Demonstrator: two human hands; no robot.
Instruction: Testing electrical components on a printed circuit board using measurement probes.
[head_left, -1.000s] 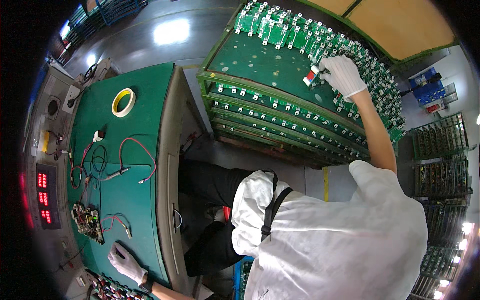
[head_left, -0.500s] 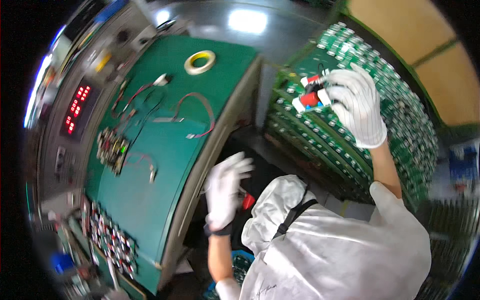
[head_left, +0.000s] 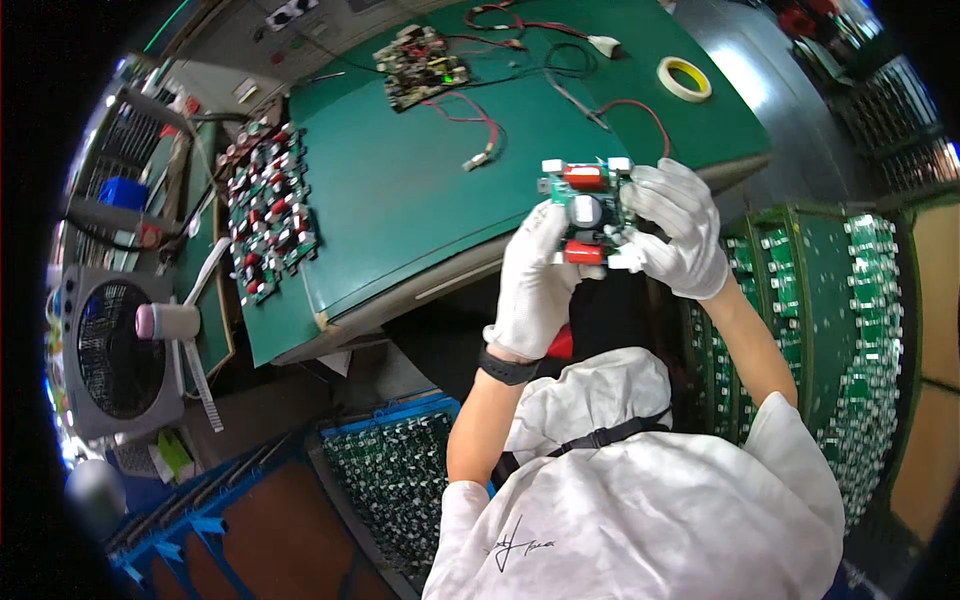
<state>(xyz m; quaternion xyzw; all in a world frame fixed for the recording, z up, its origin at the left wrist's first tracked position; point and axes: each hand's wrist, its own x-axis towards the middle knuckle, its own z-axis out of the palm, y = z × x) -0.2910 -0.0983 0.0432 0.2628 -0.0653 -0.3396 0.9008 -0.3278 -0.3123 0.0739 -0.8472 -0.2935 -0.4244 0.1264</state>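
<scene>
Between my two white-gloved hands is a green circuit board (head_left: 608,206) with red capacitors, a round grey-topped part and white connectors. My left hand (head_left: 533,270) pinches its left edge, fingers partly hidden behind it. The right side of the board is gripped by my right hand (head_left: 680,228). It hangs in the air over the near right edge of the green-topped bench (head_left: 400,210). Farther back on the bench lies another populated board (head_left: 415,68) with a lit green light and wires attached.
A tape roll (head_left: 684,80) sits at the bench's far right. Several finished-looking boards (head_left: 270,215) cover its left end, near a fan (head_left: 122,345). Racks of boards (head_left: 868,300) stand at my right, and a blue-rimmed crate of boards (head_left: 395,480) is below left.
My view has swung left toward the bench. My right hand has brought the circuit board from the rack side to the bench front, and my left hand, free before, now grips it too.
</scene>
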